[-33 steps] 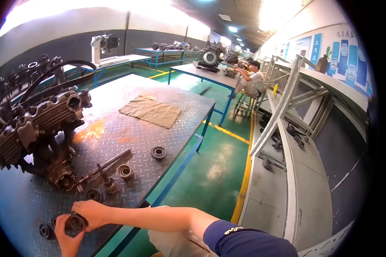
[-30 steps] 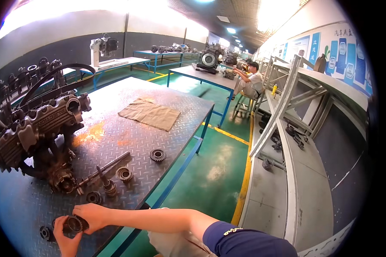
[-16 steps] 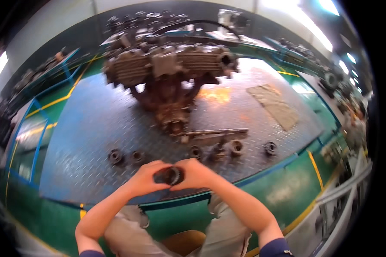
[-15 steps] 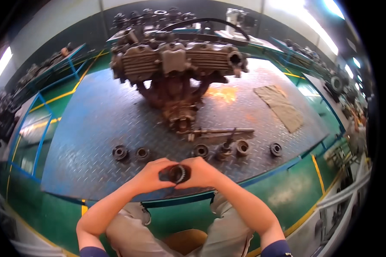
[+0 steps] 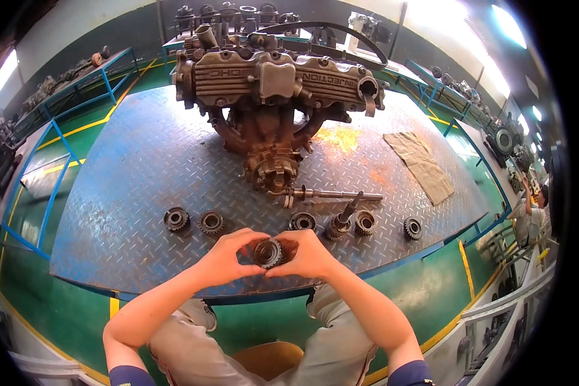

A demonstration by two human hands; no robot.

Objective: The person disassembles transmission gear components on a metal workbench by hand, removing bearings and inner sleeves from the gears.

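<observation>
The left hand [image 5: 228, 258] bends into a wide C, fingers and thumb well parted, tips at the near side of a dark metal gear [image 5: 273, 254], with a gap between palm and part. The right hand [image 5: 310, 255] is curled more tightly around the gear's other side, thumb in front, so both hold it. The gear is ring-shaped, with a toothed rim and a round bore facing up, above the near edge of the tread-plate tabletop [image 5: 122, 193].
</observation>
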